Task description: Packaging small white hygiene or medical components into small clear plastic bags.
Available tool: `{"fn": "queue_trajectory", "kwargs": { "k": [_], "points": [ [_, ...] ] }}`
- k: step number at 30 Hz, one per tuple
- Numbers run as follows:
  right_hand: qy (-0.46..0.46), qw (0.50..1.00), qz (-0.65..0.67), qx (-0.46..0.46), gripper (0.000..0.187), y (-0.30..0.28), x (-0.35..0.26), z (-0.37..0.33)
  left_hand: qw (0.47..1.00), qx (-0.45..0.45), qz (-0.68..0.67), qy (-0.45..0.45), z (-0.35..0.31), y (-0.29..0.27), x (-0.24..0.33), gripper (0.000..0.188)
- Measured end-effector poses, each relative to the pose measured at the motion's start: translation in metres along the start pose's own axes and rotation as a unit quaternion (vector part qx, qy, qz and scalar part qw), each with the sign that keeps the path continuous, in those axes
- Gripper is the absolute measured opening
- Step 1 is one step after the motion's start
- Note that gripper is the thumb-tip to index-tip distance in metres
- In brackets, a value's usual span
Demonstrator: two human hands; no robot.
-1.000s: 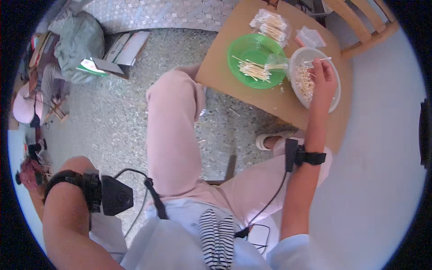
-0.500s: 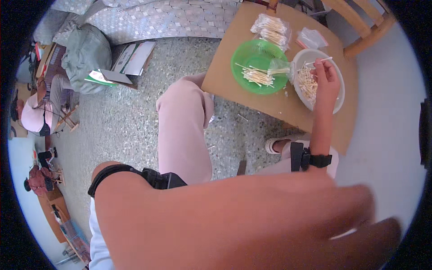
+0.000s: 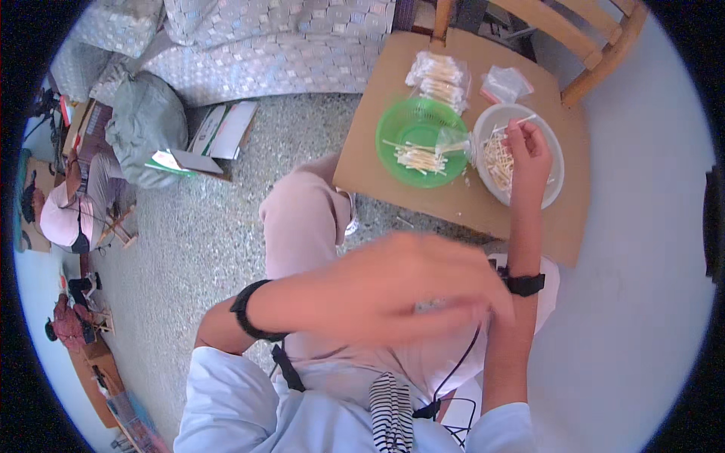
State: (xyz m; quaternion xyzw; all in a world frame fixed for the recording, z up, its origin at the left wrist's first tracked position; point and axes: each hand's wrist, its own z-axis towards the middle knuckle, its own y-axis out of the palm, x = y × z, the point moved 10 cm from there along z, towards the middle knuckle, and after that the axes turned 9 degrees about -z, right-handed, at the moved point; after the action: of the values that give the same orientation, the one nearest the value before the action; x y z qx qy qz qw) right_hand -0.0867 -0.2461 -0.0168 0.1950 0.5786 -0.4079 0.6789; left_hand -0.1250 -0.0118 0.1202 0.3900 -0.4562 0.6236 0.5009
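In my right hand (image 3: 531, 151) a cotton swab (image 3: 526, 119) is pinched between thumb and fingers, over a white bowl (image 3: 556, 175). Loose cotton swabs (image 3: 498, 160) lie inside that bowl. To its left stands a green plastic basket (image 3: 389, 124) with a pile of swabs (image 3: 420, 159) in it. A small clear plastic bag (image 3: 453, 142) lies across the basket's right rim, against the bowl. My left hand (image 3: 408, 283) is above my lap, away from the containers. Motion blurs it; its fingers are loosely bent, with a gap beside the thumb, and nothing shows in them.
Both containers stand on a cardboard-covered chair seat (image 3: 362, 162). Behind them lie bagged swabs (image 3: 440, 75) and a clear bag with a red edge (image 3: 506, 84). A wooden chair back (image 3: 581, 84) rises at far right. Opened boxes (image 3: 219, 136) and a green sack (image 3: 147, 117) lie left; other people sit beyond.
My left hand has dropped away from close in front of the view to above my lap. My right hand keeps its pinch on the swab over the bowl. The view has shifted slightly.
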Motion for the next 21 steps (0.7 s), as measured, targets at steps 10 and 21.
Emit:
{"fn": "queue_trajectory", "kwargs": {
  "k": [10, 21],
  "points": [
    [-0.001, 0.995, 0.057, -0.082, 0.011, 0.032, -0.014, -0.016, 0.948, 0.272, 0.118, -0.113, 0.028, -0.093, -0.163, 0.030],
    [-0.015, 0.991, -0.028, -0.132, 0.013, 0.051, -0.009, -0.033, 0.955, 0.212, 0.199, -0.062, 0.037, -0.103, -0.174, 0.027]
  ]
}}
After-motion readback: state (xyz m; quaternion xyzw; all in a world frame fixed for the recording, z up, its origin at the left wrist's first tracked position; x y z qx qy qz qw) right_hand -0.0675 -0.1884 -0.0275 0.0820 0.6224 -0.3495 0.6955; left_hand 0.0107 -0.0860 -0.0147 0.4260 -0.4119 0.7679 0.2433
